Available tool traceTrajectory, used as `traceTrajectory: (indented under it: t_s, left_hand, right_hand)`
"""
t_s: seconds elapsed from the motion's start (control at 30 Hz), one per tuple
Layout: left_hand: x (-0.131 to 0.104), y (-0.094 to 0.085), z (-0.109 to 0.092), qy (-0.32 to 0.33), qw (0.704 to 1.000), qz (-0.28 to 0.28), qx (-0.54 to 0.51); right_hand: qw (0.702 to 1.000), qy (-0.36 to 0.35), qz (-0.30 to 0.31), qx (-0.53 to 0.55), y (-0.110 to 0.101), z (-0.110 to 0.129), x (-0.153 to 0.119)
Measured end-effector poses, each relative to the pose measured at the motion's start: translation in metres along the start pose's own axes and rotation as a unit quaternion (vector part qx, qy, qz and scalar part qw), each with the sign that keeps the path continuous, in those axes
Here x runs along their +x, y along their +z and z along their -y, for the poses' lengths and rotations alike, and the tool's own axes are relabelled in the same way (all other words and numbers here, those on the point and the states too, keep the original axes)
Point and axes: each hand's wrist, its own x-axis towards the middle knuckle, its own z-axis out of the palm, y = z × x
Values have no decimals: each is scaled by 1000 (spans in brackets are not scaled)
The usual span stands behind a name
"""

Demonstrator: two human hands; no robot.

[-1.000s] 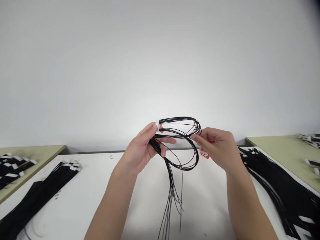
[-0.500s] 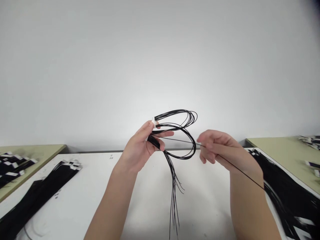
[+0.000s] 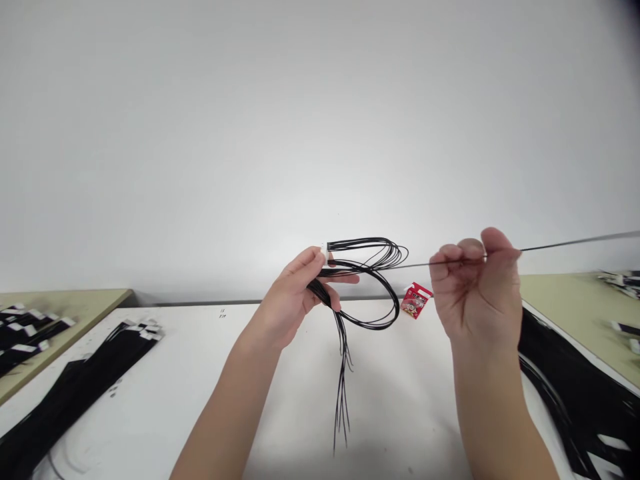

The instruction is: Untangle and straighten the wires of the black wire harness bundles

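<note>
A bundle of thin black wires (image 3: 385, 323) is looped in front of me, its loose ends hanging down over the white table. My left hand (image 3: 297, 293) is closed on the bundle, with the thumb against a small white connector (image 3: 325, 253) where the wires enter. One black wire (image 3: 575, 243) runs from the bundle to the right and on past the frame's edge. My right hand (image 3: 480, 287), palm toward me, pinches this wire between thumb and fingers. Between the hands, a small red packet (image 3: 417, 301) shows near the table's back edge.
Black wire bundles with white ends (image 3: 100, 373) lie on the white table (image 3: 190, 373) at the left. More black wires (image 3: 575, 373) lie at the right. Beige side tables (image 3: 113, 298) hold further wire pieces. A pale wall (image 3: 320, 133) stands behind.
My right hand has moved right and turned palm toward me, drawing the single wire out straighter. My left hand and the bundle have shifted slightly right. The red packet has come into view.
</note>
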Motion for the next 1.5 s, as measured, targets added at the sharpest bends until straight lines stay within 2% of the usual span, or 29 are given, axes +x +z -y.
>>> traceTrajectory:
  t_s: [0.1, 0.17, 0.27, 0.33, 0.5, 1.07, 1.33, 1.5]
  left_hand:
    - [0, 0, 2, -8, 1000, 15, 24]
    - [0, -1, 3, -11, 999, 24, 36]
    - [1, -2, 4, -14, 998, 36, 44]
    - [1, -2, 4, -18, 998, 38, 47]
    - [0, -2, 5, -21, 997, 48, 60]
    - [0, -3, 5, -7, 997, 61, 54]
    - [-1, -2, 5, 18, 991, 61, 117]
    - [0, -1, 8, 31, 987, 53, 151]
  right_hand:
    - [998, -45, 38, -19, 3, 1, -4]
    - [990, -106, 47, -79, 5, 2, -9]
    - [944, -205, 103, -237, 9, 5, -16]
    - [905, -234, 156, -320, 12, 7, -19]
    - [862, -260, 202, -385, 18, 7, -19]
    - [860, -230, 216, -400, 19, 5, -19]
    - [881, -107, 205, -413, 21, 10, -22]
    - [894, 43, 208, -395, 24, 15, -23]
